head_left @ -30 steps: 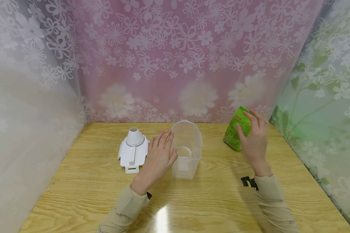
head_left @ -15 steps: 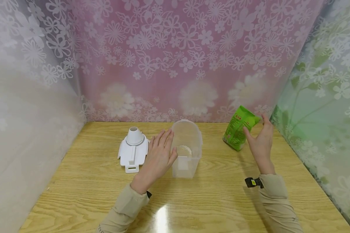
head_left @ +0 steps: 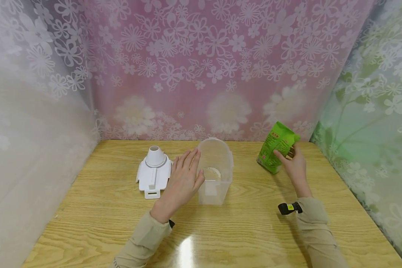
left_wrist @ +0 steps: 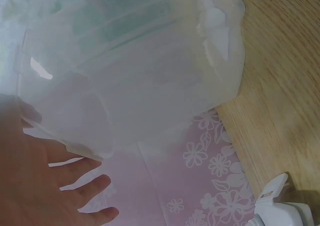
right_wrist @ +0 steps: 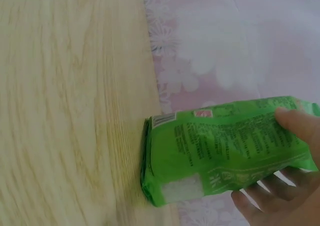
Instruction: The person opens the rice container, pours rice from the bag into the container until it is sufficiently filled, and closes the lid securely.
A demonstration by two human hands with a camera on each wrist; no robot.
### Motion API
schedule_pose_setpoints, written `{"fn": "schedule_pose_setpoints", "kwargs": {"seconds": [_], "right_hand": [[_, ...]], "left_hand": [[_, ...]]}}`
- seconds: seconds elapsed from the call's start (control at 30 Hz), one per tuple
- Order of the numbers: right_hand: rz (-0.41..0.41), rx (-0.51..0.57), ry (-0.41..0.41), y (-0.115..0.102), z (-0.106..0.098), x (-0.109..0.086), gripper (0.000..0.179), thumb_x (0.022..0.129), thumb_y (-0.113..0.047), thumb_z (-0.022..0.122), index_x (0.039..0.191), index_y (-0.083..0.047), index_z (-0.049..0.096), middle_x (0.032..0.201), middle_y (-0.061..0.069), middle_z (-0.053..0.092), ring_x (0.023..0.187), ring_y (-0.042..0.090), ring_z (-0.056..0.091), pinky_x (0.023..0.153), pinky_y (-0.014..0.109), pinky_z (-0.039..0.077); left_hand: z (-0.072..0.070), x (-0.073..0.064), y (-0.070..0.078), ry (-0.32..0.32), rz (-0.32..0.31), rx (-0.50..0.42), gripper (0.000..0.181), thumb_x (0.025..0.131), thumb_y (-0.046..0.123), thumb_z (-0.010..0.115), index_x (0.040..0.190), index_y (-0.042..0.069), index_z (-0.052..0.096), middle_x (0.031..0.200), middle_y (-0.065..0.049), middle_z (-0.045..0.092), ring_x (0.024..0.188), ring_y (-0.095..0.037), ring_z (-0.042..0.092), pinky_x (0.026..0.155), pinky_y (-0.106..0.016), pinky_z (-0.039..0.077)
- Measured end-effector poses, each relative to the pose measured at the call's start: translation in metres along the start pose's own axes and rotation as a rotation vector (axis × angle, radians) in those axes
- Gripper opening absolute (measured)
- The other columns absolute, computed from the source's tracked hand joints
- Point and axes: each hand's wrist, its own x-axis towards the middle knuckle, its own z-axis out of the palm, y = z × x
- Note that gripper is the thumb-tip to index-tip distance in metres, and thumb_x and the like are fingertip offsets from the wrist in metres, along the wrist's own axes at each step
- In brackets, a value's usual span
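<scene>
The right hand grips the printed green packet, thumb on its front, fingers behind; the packet stands on the wood-grain table. The left hand, fingers extended, touches the clear plastic container beside the white spouted lid.

The right hand holds a boxy green plastic bag on a pale wooden table. A pink flowery cloth hangs on the far side.

Wood-grain table before a pink flowered curtain, green-tinted drape at right
</scene>
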Motion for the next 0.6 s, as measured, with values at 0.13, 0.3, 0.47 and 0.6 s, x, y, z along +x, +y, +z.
{"fn": "schedule_pose_setpoints", "kwargs": {"seconds": [0.13, 0.3, 0.47, 0.6], "right_hand": [[0.001, -0.011, 0.004, 0.0016, -0.0001, 0.0009, 0.083, 0.097, -0.042, 0.066, 0.16, -0.008, 0.024, 0.156, 0.025, 0.037, 0.136, 0.045, 0.043, 0.108, 0.057, 0.041], [-0.008, -0.056, 0.038, 0.0048, 0.0009, 0.0035, 0.08, 0.097, -0.044, 0.065, 0.161, -0.013, 0.028, 0.152, 0.026, 0.042, 0.131, 0.044, 0.047, 0.098, 0.054, 0.046], [0.007, -0.059, 0.066, 0.0089, 0.0024, 0.0044, 0.078, 0.096, -0.046, 0.066, 0.159, -0.013, 0.034, 0.15, 0.021, 0.046, 0.132, 0.04, 0.048, 0.099, 0.053, 0.046], [0.017, -0.06, 0.033, 0.0106, 0.0022, 0.006, 0.078, 0.096, -0.047, 0.066, 0.157, -0.009, 0.035, 0.15, 0.022, 0.046, 0.134, 0.042, 0.048, 0.102, 0.056, 0.045]], "left_hand": [[-0.001, 0.0002, 0.0, -0.008, -0.003, 0.0, 0.056, 0.105, 0.027, 0.043, 0.153, -0.003, 0.039, 0.159, -0.017, 0.038, 0.145, -0.04, 0.035, 0.116, -0.064, 0.027], [-0.0015, 0.0005, -0.0004, -0.002, 0.003, 0.0, 0.057, 0.105, 0.027, 0.042, 0.153, -0.003, 0.039, 0.159, -0.017, 0.038, 0.145, -0.04, 0.035, 0.116, -0.064, 0.027], [-0.0009, 0.0003, -0.001, 0.002, 0.002, -0.007, 0.056, 0.104, 0.026, 0.044, 0.152, -0.003, 0.04, 0.159, -0.016, 0.038, 0.144, -0.04, 0.036, 0.115, -0.064, 0.028], [-0.0004, 0.0, -0.0013, -0.004, -0.003, -0.014, 0.056, 0.104, 0.025, 0.046, 0.153, -0.002, 0.039, 0.159, -0.016, 0.038, 0.144, -0.04, 0.036, 0.116, -0.064, 0.027]]}}
